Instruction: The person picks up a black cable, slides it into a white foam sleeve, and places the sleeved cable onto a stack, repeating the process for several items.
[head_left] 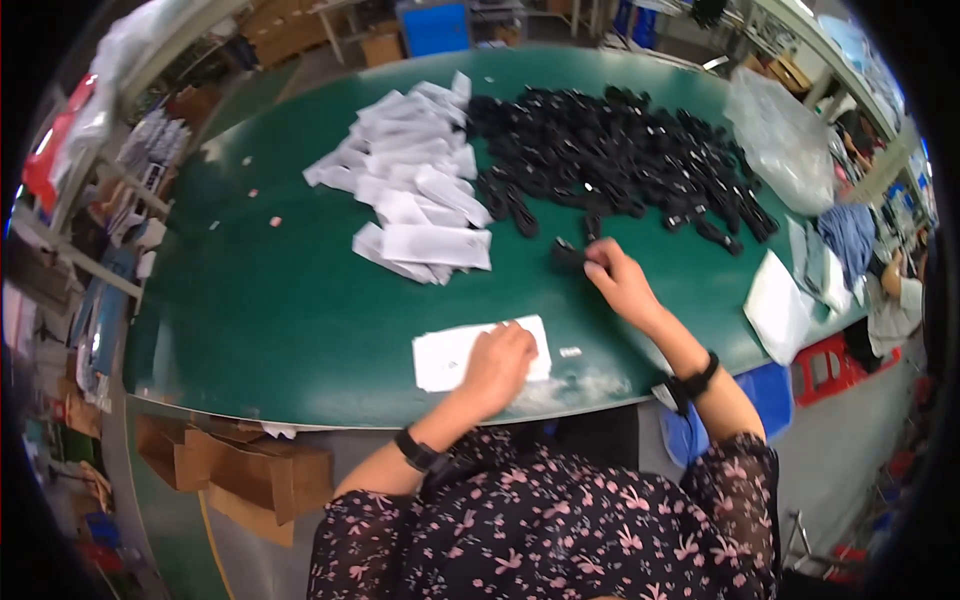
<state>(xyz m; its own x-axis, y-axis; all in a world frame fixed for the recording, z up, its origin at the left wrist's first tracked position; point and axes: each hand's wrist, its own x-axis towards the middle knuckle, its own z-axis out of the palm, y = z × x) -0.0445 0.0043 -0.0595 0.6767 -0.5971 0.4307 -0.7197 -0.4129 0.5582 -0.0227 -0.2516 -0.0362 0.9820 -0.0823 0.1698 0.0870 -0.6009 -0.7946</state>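
Note:
My left hand (498, 368) rests on a short stack of flat white bags (436, 362) near the table's front edge. Its fingers are bent and closed on the top bag by the stack's far edge. To the right and farther off, my right hand (622, 283) pinches a black coiled cable (569, 257), just above the green table (300, 330). Beyond it spreads a large heap of black coiled cables (600, 150). Left of that heap lies a pile of white bags (410, 180), overlapping in a long row and looking filled.
A small white slip (570, 352) lies right of the stack. At the table's right are a clear plastic bag (780, 140) and white sheets (776, 305). Below stand a blue bin (768, 398), a red stool (830, 368) and an opened cardboard box (250, 475).

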